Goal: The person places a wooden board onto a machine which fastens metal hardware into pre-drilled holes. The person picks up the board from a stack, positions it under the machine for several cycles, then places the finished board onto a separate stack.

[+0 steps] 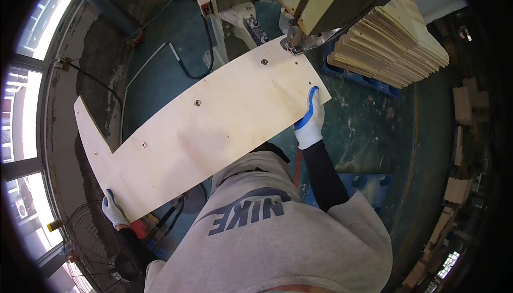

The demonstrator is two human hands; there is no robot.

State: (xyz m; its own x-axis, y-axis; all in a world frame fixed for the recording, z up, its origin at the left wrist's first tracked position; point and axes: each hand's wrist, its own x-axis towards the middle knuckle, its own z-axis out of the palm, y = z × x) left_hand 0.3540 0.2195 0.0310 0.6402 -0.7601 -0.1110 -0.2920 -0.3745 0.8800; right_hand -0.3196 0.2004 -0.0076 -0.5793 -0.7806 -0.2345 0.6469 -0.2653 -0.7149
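A long, pale plywood panel (pixel 224 116) spans the space in front of me, with a notch near its left end and several small holes, some with metal inserts. My left hand (pixel 113 209), in a white and blue work glove, grips the panel's near left corner. At the right end my right hand (pixel 312 119), gloved alike, clasps the near edge with its thumb on top; the fingers beneath are hidden. The panel's far right part lies under the head of a green-grey machine (pixel 331 4), against its metal working tip (pixel 293 41).
A tall stack of cut plywood panels (pixel 382 47) stands on a blue pallet (pixel 368 79) at the right. At lower left is a wire-caged fan (pixel 101 245). A switch box (pixel 204 7) with a black cable hangs by the machine. More wood pieces (pixel 462 103) line the far right.
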